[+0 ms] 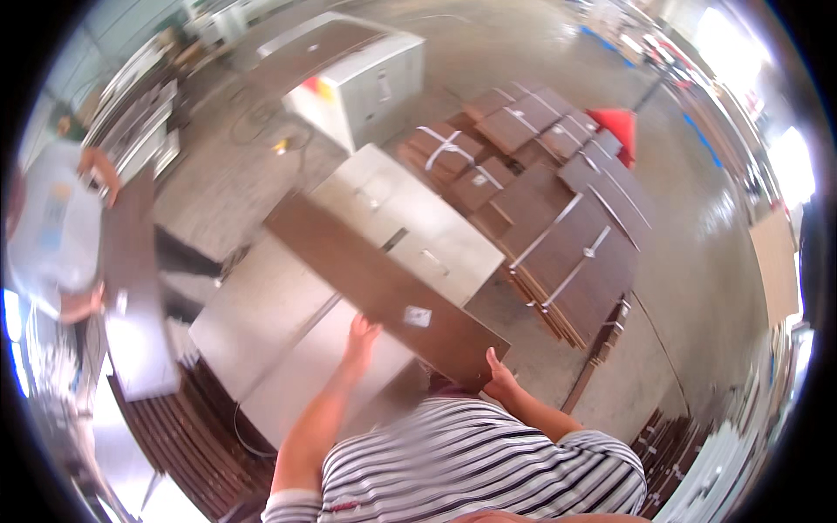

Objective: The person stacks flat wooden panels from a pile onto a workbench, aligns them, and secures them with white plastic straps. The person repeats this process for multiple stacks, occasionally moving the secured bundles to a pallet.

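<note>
A long, narrow brown board [349, 261] with a white label on its face slants across the space in front of my striped shirt. Along its near edge, around the middle, my left hand [359, 338] is closed on it. My right hand [499, 375] grips the near right end, thumb up over the corner and the other fingers mostly hidden. Below the board lies a pale grey metal surface [270, 318], partly covered by it. Just beyond stands a pale cabinet [453, 240] with recessed handles, also partly hidden by the board.
At the left a co-worker [57, 218] holds another brown panel [131, 288]. Brown boards [187, 436] are stacked at lower left. Strapped bundles of brown panels [567, 235] sit on the floor at right, by a red object [616, 131]. Farther off stands a white cabinet [384, 83].
</note>
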The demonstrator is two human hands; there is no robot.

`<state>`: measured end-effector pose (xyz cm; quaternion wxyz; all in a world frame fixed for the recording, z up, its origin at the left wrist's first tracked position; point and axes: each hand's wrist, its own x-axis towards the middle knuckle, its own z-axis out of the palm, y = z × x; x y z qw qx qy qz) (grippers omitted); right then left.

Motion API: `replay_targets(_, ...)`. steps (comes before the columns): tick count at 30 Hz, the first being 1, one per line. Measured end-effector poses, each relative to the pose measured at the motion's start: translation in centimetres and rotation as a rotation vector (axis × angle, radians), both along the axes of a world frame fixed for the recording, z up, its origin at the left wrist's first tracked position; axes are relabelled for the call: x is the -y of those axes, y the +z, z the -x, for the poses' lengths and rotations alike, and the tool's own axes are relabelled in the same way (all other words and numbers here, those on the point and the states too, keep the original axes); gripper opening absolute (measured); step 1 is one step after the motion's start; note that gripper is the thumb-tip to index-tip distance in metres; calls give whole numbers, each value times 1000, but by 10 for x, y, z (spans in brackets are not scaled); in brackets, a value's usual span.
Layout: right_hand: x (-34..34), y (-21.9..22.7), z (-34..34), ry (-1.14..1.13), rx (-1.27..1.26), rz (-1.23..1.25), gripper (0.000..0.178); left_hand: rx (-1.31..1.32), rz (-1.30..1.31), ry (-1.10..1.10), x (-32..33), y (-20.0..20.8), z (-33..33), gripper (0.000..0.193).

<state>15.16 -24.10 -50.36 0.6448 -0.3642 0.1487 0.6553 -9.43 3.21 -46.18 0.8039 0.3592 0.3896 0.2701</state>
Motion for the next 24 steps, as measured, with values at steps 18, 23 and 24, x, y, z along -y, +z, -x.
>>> replay_targets(18, -111, 44, 3, 957, 706, 79, 48, -405, -279, -67, 34, 33, 1, 75)
replay_targets(23, -168, 53, 49, 1278, 797, -41, 43, -367, -179, 403, 111, 60, 135, 53)
replay_targets(24, -176, 54, 60, 1327, 809, -65, 42, -307, -101, 563, 124, 61, 168, 51)
